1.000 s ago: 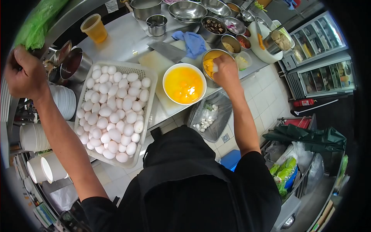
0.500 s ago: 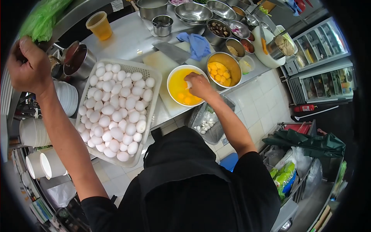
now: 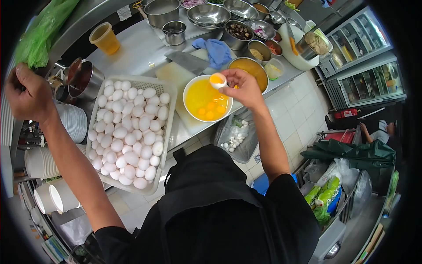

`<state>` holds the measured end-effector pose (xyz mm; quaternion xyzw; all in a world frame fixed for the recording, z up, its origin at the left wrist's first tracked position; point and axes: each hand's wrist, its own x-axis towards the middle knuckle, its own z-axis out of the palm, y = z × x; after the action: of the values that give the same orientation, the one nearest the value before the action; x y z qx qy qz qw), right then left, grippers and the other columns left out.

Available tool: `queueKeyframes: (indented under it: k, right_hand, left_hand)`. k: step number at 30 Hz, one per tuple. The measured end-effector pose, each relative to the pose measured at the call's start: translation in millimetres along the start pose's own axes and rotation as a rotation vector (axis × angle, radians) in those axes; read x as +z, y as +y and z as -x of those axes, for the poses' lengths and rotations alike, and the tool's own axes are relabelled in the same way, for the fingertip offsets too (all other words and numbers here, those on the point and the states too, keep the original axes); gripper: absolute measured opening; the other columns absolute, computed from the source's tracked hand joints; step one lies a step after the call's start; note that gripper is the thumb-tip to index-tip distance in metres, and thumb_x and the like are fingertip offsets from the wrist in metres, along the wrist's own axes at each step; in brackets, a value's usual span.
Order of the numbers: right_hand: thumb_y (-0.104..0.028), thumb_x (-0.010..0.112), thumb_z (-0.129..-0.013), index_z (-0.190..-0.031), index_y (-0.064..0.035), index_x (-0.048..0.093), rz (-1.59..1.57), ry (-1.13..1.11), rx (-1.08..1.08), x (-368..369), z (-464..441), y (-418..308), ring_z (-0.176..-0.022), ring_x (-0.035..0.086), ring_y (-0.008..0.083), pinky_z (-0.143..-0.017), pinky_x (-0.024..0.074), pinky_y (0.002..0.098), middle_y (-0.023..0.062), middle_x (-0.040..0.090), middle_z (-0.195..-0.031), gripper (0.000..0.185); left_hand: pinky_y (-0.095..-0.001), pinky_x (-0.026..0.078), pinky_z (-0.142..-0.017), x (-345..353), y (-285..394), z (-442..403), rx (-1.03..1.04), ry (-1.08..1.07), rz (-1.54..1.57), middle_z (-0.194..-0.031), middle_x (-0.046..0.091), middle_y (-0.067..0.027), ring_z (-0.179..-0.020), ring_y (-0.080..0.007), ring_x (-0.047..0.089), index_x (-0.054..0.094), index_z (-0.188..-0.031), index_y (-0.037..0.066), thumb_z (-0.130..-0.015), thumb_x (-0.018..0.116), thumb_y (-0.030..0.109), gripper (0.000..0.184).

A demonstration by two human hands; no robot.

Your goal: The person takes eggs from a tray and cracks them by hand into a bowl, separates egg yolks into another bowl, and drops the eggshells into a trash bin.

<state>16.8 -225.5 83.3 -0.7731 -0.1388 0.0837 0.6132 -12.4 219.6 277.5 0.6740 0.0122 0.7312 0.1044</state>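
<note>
Watching from my end and going left to right, the left hand (image 3: 28, 94), between nine and ten o'clock, has hardly moved; its fingers are loosely curled just below a green plastic bag (image 3: 41, 37), and I can't tell whether they grip it. At nine o'clock the mesh crate (image 3: 167, 86) of white eggs looks unchanged. At twelve, what's new is an eggshell cup (image 3: 218, 81) above the white bowl (image 3: 206, 122); half a second ago the fingers were down in that bowl, so I judge a yolk has been scooped clear. The shell is broken open and white, with a glossy orange yolk inside; below it, more yolks sit in yellow liquid. The right hand (image 3: 244, 89) pinches it between thumb and fingers, partly covering the steel bowl (image 3: 257, 72) at one o'clock.
</note>
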Motion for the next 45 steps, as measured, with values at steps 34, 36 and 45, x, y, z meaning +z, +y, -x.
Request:
queueKeyframes:
  k: [34,36,45]
  right_hand:
    - [0.001,0.061,-0.069,-0.102,-0.0058,0.067,1.091,-0.264,-0.278,49,5,83,-0.097,0.061,0.0326,-0.087,0.0440,0.0439,0.0160,0.062,-0.103,0.034]
    - [0.000,0.063,-0.069,-0.106,-0.0046,0.064,1.006,-0.263,-0.304,50,2,86,-0.096,0.061,0.0348,-0.085,0.0453,0.0449,0.0174,0.062,-0.103,0.037]
    - [-0.004,0.073,-0.062,-0.104,-0.0027,0.060,0.504,-0.183,-0.070,26,12,30,-0.088,0.061,0.0274,-0.081,0.0509,0.0364,0.0116,0.062,-0.101,0.044]
  left_hand:
    - [-0.0274,0.051,-0.062,2,-63,-18,0.195,-0.200,0.117,-0.076,0.070,-0.0119,-0.065,-0.0200,0.066,0.068,-0.082,-0.005,-0.088,0.060,0.014,0.021]
    - [-0.0273,0.051,-0.062,1,-62,-18,0.172,-0.207,0.195,-0.076,0.070,-0.0120,-0.065,-0.0199,0.066,0.069,-0.081,-0.005,-0.088,0.060,0.015,0.022]
    - [-0.0275,0.051,-0.065,-2,-21,-6,0.114,-0.088,-0.044,-0.080,0.071,-0.0103,-0.070,-0.0192,0.067,0.070,-0.085,-0.002,-0.089,0.062,0.020,0.024]
